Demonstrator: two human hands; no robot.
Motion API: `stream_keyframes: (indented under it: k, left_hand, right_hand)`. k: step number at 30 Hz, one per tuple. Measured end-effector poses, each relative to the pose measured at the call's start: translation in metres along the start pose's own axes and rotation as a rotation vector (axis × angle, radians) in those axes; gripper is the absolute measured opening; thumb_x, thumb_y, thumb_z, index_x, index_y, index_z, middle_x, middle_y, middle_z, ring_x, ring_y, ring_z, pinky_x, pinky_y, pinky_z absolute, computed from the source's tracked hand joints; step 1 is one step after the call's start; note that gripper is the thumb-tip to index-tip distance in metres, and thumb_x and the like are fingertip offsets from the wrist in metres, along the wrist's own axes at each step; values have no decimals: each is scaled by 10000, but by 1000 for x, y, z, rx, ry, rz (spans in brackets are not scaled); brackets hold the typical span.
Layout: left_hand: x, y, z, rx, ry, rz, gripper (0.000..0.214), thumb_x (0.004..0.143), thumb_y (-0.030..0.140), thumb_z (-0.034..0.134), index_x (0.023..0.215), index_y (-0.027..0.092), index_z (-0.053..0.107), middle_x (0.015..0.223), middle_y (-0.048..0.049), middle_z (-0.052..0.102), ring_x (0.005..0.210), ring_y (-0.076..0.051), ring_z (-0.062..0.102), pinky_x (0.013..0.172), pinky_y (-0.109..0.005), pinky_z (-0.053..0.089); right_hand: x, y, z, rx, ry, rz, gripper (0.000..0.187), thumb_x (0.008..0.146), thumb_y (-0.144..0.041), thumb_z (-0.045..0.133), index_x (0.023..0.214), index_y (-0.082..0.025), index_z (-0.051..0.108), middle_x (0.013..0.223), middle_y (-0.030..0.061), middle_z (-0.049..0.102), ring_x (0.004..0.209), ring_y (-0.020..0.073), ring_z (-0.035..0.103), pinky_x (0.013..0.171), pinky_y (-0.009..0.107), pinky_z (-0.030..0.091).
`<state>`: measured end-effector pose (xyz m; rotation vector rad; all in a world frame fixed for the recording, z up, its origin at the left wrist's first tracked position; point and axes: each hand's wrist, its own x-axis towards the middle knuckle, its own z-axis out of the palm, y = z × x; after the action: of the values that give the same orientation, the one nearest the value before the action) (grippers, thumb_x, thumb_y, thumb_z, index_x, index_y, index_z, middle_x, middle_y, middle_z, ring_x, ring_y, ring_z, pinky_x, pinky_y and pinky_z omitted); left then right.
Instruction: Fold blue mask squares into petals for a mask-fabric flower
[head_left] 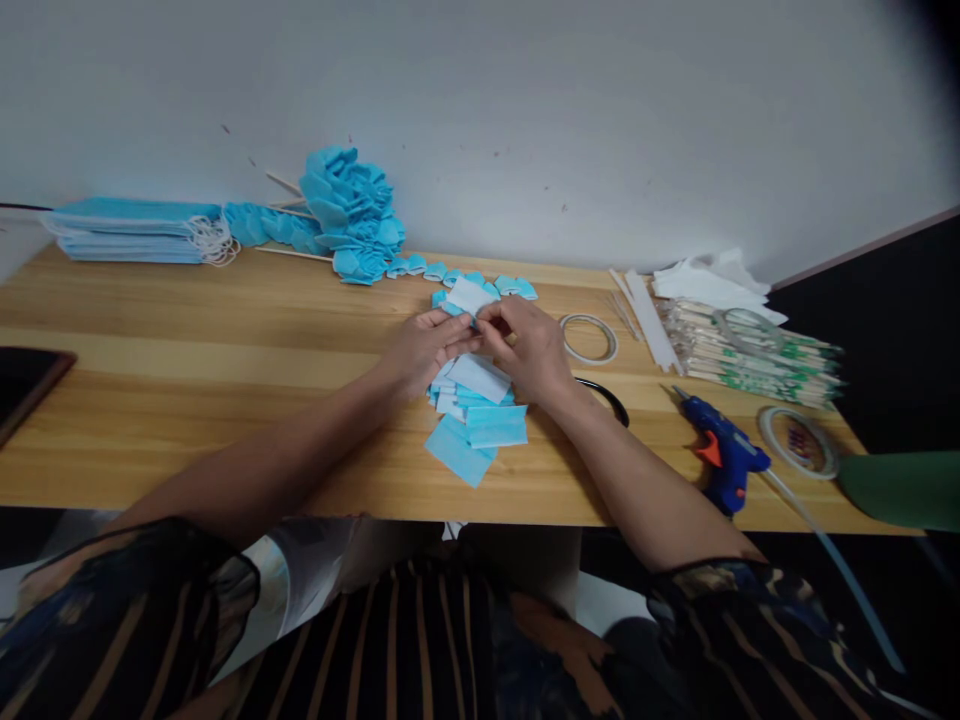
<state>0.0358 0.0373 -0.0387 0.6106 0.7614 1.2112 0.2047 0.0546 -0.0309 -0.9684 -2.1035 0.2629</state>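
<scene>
My left hand and my right hand meet over the middle of the wooden table. Both pinch one small pale blue fabric piece between thumbs and fingertips. Under my wrists lies a loose pile of cut blue fabric rectangles. A row of small folded blue pieces runs along the table just beyond my fingers.
A ruffled blue fabric bunch on sticks and a stack of blue face masks lie at the back left. To the right are a tape roll, packs of wrapped chopsticks, a blue glue gun and another tape roll. A dark tablet sits far left.
</scene>
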Motion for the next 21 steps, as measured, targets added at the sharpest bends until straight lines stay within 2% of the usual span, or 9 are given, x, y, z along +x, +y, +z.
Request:
stream_keyframes:
  k: [3, 5, 7, 9, 11, 14, 18, 21]
  left_hand:
    - [1, 4, 2, -24, 37, 8, 162, 899, 94, 738, 747, 120, 690, 793, -46, 755, 854, -158, 752, 1004, -373, 563]
    - [2, 7, 2, -38, 53, 33, 148, 896, 109, 746, 763, 128, 684, 801, -38, 755, 817, -147, 737, 977, -367, 567]
    - [3, 9, 1, -35, 52, 57, 130, 883, 129, 764, 782, 134, 683, 841, -42, 765, 850, -154, 735, 952, -355, 565]
    - [4, 10, -2, -21, 46, 80, 144, 862, 158, 793, 778, 143, 677, 885, -46, 771, 929, -174, 736, 942, -346, 557]
    - [5, 10, -4, -7, 38, 108, 162, 846, 188, 812, 763, 149, 678, 896, -50, 771, 975, -192, 732, 930, -342, 551]
    - [3, 7, -5, 7, 5, 122, 147, 841, 217, 812, 770, 139, 709, 880, -67, 771, 931, -205, 728, 893, -345, 556]
    - [-1, 4, 1, 12, -55, 82, 133, 850, 245, 797, 810, 128, 750, 833, -78, 771, 849, -211, 726, 870, -361, 561]
    - [-2, 3, 4, 21, -26, 75, 140, 841, 214, 802, 751, 137, 729, 772, -48, 751, 805, -178, 717, 883, -342, 543]
  right_hand:
    - [1, 1, -1, 72, 29, 74, 105, 966, -272, 577, 907, -229, 652, 855, 33, 676, 790, 184, 604, 759, 351, 488]
    - [2, 5, 0, 184, 66, 166, 149, 974, -342, 585, 1060, -243, 657, 924, 36, 686, 835, 193, 626, 775, 362, 517]
    - [4, 12, 3, 334, 65, 258, 355, 971, -466, 605, 1268, -271, 605, 1026, 49, 685, 908, 207, 647, 796, 378, 551]
    - [4, 19, 6, 476, 7, 318, 583, 933, -602, 632, 1421, -305, 517, 1104, 62, 673, 970, 226, 653, 823, 405, 577]
    - [4, 23, 11, 580, -70, 350, 777, 869, -689, 678, 1514, -326, 441, 1138, 71, 669, 991, 242, 653, 844, 432, 593]
    - [2, 22, 14, 659, -127, 379, 971, 783, -688, 780, 1586, -338, 359, 1181, 82, 668, 980, 248, 656, 842, 438, 609]
    - [0, 14, 15, 662, -143, 388, 1002, 800, -582, 821, 1619, -365, 288, 1229, 77, 673, 932, 227, 662, 806, 416, 620]
    - [-1, 11, 15, 589, -110, 368, 925, 865, -531, 776, 1622, -349, 277, 1147, 58, 712, 835, 203, 659, 736, 386, 613]
